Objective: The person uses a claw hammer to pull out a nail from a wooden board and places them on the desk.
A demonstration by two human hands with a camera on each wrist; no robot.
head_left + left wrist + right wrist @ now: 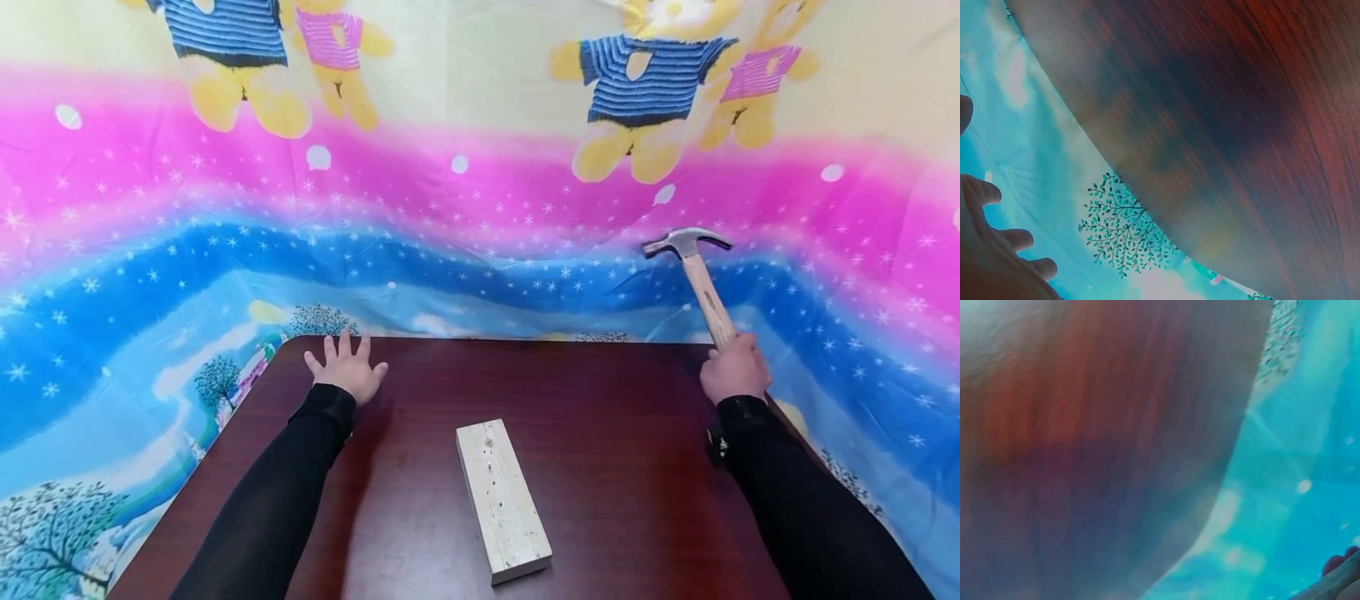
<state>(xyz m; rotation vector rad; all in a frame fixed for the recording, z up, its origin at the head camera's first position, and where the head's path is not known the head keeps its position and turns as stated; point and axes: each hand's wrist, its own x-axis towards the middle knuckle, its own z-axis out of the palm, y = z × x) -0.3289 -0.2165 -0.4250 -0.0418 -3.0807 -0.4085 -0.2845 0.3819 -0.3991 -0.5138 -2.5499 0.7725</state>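
Observation:
My right hand (737,369) grips a claw hammer (707,292) by its wooden handle, over the table's far right corner. The steel head points up and away, claw to the right. In the right wrist view only a bit of the handle (1329,586) and fingertips (1339,561) show at the lower right corner. My left hand (347,368) is spread over the far left part of the table, holding nothing; its fingers (1017,239) appear at the left edge of the left wrist view. A pale wooden block (502,500) lies lengthwise on the table between the arms, with several dark spots along its top.
The dark red-brown table (600,433) has rounded far corners. Behind it and down both sides hangs a printed cloth (480,208) with bears, snowflakes and trees. A dark band with a small object (717,444) sits at the right wrist.

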